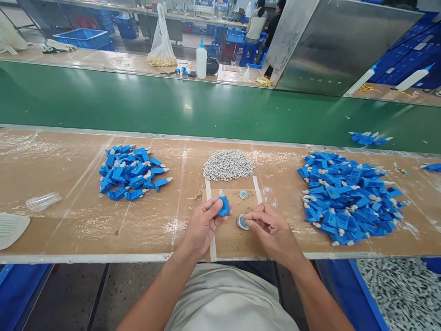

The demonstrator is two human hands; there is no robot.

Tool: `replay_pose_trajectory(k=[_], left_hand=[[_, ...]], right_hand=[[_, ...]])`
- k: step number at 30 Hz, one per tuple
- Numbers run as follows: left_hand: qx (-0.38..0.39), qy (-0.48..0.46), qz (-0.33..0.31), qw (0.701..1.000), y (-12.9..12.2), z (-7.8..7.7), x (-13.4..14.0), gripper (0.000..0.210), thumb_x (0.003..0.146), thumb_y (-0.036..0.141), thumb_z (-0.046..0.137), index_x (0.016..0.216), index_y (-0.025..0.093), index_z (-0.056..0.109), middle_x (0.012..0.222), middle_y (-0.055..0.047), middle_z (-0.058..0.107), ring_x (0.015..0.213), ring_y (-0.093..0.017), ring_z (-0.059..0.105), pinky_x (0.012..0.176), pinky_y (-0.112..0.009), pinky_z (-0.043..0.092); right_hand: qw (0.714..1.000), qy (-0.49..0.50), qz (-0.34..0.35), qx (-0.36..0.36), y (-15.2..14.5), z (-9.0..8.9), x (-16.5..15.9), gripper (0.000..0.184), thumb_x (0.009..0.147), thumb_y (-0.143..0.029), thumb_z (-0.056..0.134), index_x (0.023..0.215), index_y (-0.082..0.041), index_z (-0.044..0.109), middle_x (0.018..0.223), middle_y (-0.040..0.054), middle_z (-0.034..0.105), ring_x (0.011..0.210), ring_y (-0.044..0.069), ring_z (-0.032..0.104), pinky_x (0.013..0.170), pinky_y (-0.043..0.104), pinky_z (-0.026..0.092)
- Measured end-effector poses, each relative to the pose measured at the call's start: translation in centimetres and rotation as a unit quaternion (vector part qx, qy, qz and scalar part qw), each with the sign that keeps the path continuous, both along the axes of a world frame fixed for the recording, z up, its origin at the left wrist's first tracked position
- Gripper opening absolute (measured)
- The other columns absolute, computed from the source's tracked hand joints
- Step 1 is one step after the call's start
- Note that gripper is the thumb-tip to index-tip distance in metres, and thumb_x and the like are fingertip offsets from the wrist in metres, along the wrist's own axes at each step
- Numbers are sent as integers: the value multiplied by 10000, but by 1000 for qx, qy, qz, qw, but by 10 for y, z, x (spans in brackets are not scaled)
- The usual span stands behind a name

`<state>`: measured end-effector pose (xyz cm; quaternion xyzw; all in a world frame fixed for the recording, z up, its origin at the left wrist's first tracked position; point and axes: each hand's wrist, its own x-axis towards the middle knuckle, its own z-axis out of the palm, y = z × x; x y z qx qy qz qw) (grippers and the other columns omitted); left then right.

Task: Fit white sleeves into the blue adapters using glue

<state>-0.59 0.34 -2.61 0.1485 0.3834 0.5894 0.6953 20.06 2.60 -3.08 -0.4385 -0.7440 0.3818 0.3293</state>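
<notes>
My left hand (204, 225) pinches a blue plastic piece (224, 206) with a pale tip pointing away from me. My right hand (274, 230) has its fingers pressed together at the rim of a small round pot (241, 222); whatever they hold is too small to make out. Just beyond the pot lies a small round disc (244, 194) with a thin stick across it. A heap of small grey-white pellets (228, 165) is farther back. Similar blue pieces form a pile on the left (129, 174) and a larger pile on the right (347, 197).
Behind the taped brown work surface (151, 230) runs a green belt (172, 105), carrying a few blue pieces (370, 138). A clear plastic cup (43, 201) lies at left. Across the belt stand a white squeeze bottle (201, 60) and a plastic bag (161, 46). People sit farther off.
</notes>
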Motion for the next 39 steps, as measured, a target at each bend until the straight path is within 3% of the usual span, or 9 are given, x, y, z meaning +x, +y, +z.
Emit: replay_pose_trajectory(k=[6,10,15,19,26,39], left_hand=[[2,1,-34,999,-4,6,2,359,781,406,862,863,69,770,800,-82,720,693,-92,650,551,-121,487],[-6,-50,-71,996,-5,7,2,347,771,369,876,879,56,772,794,-90,731,667,-84,657,585,-111,528],[-29,-124,-104,986,-5,4,2,298,795,276,856,946,32,776,827,-102,745,664,-92,689,603,-109,562],[-30,-138,-113,984,-6,-2,3,249,826,248,822,924,27,762,828,-108,740,659,-96,688,595,-110,565],[-18,-135,-123,983,-7,-7,3,235,847,256,805,922,40,751,845,-107,733,649,-87,679,592,-109,555],[-22,-154,-121,980,-7,-8,4,227,820,262,831,880,56,757,808,-75,729,627,-76,679,585,-102,554]], right_hand=[[998,43,-45,-17,4,11,6,200,984,-360,633,892,-204,716,841,31,642,749,173,590,658,288,471],[989,107,-95,-21,8,21,7,172,971,-364,662,924,-207,713,871,30,708,642,143,587,593,273,486],[983,143,-105,42,3,36,-8,96,973,-301,674,951,-225,730,912,41,731,668,152,608,603,285,502],[982,130,-94,99,1,38,-22,64,980,-235,657,985,-237,721,933,40,722,828,190,658,696,313,523],[983,89,-46,154,4,40,-35,98,996,-167,607,982,-239,672,909,32,718,855,197,671,766,343,510],[984,60,-21,165,5,36,-36,115,993,-153,600,998,-247,666,925,39,730,870,208,694,783,354,537]])
